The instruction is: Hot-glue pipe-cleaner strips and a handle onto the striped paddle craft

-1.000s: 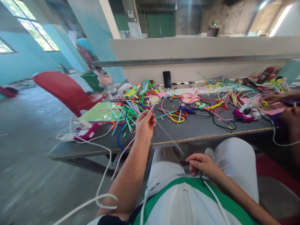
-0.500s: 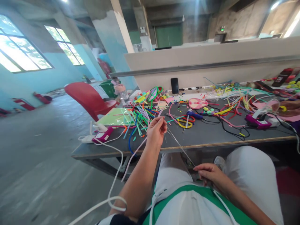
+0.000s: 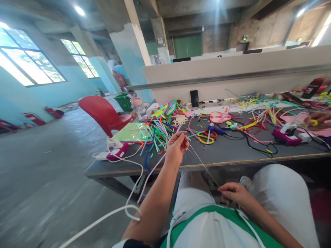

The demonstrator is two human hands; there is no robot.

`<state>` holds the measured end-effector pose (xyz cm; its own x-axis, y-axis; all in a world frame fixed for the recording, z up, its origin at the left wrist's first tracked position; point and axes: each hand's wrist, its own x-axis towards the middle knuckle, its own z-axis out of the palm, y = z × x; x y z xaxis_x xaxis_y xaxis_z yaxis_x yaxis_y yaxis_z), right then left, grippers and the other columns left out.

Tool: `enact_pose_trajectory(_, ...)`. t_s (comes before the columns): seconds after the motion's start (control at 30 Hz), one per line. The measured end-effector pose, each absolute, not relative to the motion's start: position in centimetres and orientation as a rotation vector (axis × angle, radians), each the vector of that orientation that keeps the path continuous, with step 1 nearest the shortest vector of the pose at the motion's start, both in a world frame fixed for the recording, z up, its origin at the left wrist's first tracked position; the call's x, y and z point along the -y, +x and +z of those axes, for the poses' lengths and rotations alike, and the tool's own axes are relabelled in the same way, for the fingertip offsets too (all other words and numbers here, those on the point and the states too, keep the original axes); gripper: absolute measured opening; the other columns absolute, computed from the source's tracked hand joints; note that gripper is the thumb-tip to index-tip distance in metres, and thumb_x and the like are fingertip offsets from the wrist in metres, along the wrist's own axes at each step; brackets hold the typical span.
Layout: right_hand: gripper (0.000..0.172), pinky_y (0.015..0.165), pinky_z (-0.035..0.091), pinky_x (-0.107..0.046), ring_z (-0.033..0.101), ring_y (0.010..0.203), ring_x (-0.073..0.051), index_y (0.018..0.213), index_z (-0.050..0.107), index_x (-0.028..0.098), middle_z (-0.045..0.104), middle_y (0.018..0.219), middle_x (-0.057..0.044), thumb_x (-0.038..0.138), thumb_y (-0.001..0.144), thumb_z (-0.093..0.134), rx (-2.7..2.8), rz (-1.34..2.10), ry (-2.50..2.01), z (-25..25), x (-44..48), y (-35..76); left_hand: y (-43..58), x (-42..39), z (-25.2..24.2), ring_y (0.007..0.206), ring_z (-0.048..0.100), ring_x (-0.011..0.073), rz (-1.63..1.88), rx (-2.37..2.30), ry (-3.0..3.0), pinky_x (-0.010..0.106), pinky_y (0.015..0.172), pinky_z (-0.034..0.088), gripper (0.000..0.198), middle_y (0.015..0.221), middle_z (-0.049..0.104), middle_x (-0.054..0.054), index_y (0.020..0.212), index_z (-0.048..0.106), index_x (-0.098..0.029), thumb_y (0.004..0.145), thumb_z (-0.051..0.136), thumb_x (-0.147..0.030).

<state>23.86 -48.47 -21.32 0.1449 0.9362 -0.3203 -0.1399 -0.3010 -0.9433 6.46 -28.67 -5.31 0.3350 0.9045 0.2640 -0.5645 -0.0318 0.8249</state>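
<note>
My left hand (image 3: 177, 147) is raised over the front edge of the table, thumb and fingertips pinched together. A thin pale strand (image 3: 203, 164), thread or fine wire, runs taut from it down to my right hand (image 3: 234, 193). That hand is low over my lap, its fingers closed on the strand's lower end. Beyond my left hand lies a heap of coloured pipe cleaners (image 3: 158, 132). To its right are scissors with yellow and red handles (image 3: 210, 140) and a blue tool with a cord, perhaps a glue gun (image 3: 216, 130).
Purple power strips (image 3: 118, 152) stand at both ends of the table (image 3: 222, 153). A white cable (image 3: 134, 186) hangs over its left edge. A phone (image 3: 194, 99) leans against the back panel. A red chair (image 3: 99, 112) is at left. A co-worker's hand (image 3: 320, 119) shows at far right.
The view has shifted slightly, so the whole scene sits a little farther right and lower. Both hands keep their pinch on the strand with little change. The co-worker's hand at right has moved.
</note>
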Motion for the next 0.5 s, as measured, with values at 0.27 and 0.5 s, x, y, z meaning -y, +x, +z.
enact_pose_trajectory(0.27, 0.043, 0.045, 0.043, -0.025, 0.055, 0.043, -0.011, 0.081, 0.070, 0.016, 0.064, 0.058, 0.001, 0.050, 0.058, 0.077, 0.854, 1.361, -1.446, -21.2, 48.6, 23.5, 6.5, 28.7, -5.0, 0.048, 0.053, 0.0065, 1.207, -0.400, 1.032, 0.016, 0.040, 0.035, 0.025, 0.068, 0.062, 0.000, 0.090, 0.067, -0.016, 0.071, 0.075, -0.032)
enact_pose_trajectory(0.5, 0.038, 0.050, 0.047, -0.025, 0.058, 0.050, -0.011, 0.101, 0.070, 0.019, 0.069, 0.073, -0.002, 0.044, 0.073, 0.069, 1.064, 1.099, -1.427, -13.1, 47.5, 25.4, 5.6, 27.9, -0.1, 0.048, 0.049, 0.0062, 0.891, -0.233, 1.173, 0.016, 0.042, 0.034, 0.018, 0.058, 0.055, -0.001, 0.082, 0.070, -0.014, 0.071, 0.077, -0.026)
